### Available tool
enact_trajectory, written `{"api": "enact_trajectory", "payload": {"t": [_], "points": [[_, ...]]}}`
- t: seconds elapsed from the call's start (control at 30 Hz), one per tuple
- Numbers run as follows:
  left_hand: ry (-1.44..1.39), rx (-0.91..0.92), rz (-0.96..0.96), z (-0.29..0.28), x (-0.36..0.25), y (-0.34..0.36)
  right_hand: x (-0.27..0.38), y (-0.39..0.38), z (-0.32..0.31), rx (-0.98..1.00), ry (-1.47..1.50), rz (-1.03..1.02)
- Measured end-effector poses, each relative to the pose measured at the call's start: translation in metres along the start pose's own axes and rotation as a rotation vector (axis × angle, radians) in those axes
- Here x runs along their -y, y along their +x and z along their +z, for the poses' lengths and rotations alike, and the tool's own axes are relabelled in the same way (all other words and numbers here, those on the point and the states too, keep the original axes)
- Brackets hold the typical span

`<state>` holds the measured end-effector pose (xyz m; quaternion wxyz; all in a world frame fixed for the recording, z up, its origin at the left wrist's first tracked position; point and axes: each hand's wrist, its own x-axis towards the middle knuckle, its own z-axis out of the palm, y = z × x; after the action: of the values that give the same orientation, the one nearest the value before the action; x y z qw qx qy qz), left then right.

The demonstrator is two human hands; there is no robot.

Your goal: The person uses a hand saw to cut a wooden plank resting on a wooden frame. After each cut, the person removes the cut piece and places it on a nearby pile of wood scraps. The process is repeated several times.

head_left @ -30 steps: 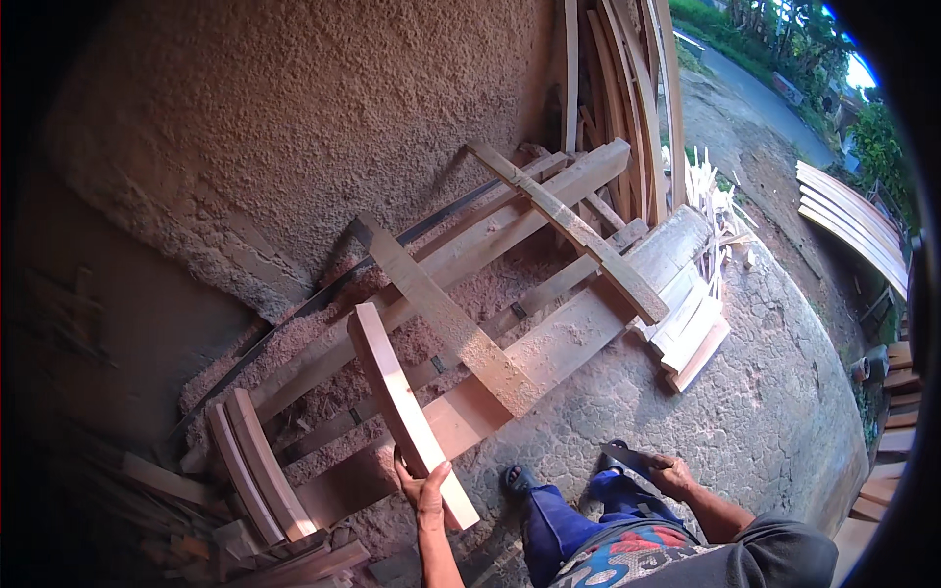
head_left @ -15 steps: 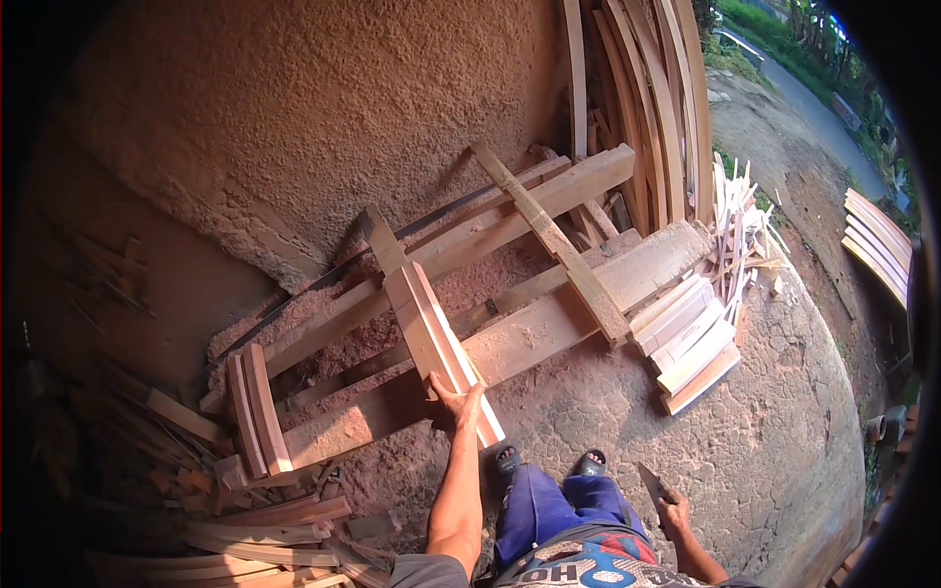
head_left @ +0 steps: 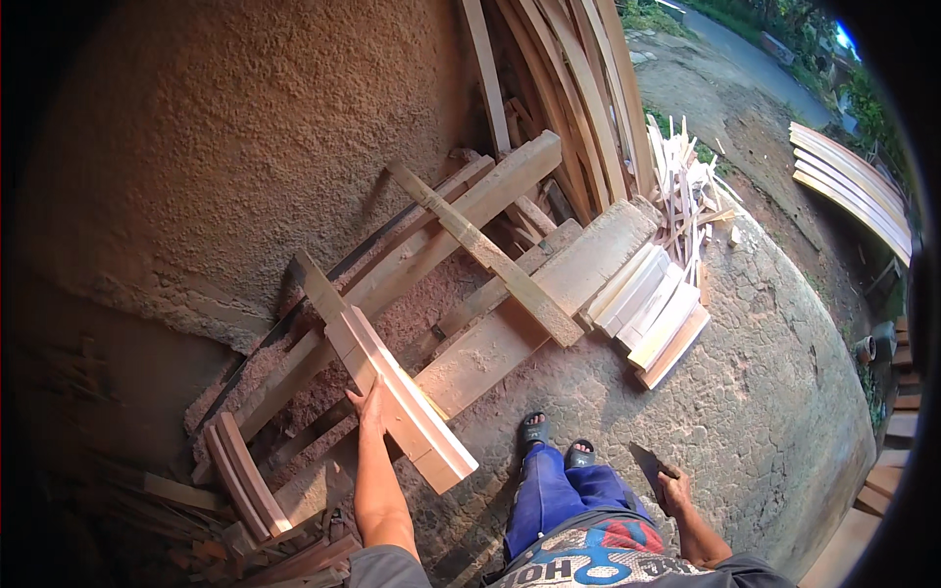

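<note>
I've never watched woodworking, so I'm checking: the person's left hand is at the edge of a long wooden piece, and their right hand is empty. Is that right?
Not quite: the right hand is not empty. The head view shows it holding a flat tool. The left hand is at the long wooden piece's edge.

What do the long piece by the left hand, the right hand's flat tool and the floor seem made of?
Long piece: wood, apparently bare, with pale, pinkish cut faces.
Flat tool: perhaps dull metal, being thin, dark and blade-like; the right hand covers one end.
Floor: probably concrete or cement, rough, with a web of cracks.
</note>
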<state>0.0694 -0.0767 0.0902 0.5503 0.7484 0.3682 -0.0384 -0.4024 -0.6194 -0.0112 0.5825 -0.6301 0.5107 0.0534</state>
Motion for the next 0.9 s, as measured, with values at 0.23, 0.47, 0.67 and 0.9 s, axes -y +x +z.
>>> {"api": "enact_trajectory", "payload": {"t": [0.23,0.47,0.67,0.9], "points": [[-0.075,0.233,-0.013,-0.020,-0.020,0.000,0.044,-0.018,0.040,-0.016,0.034,0.099],[-0.462,0.140,-0.028,0.023,-0.019,-0.031,0.047,-0.030,0.054,-0.039,-0.022,0.079],[-0.818,0.195,-0.115,0.104,-0.001,-0.069,0.040,-0.034,0.047,-0.026,0.036,0.038],[-1.050,0.244,-0.254,0.179,0.013,-0.075,0.037,-0.034,0.032,-0.085,0.039,0.072]]}}
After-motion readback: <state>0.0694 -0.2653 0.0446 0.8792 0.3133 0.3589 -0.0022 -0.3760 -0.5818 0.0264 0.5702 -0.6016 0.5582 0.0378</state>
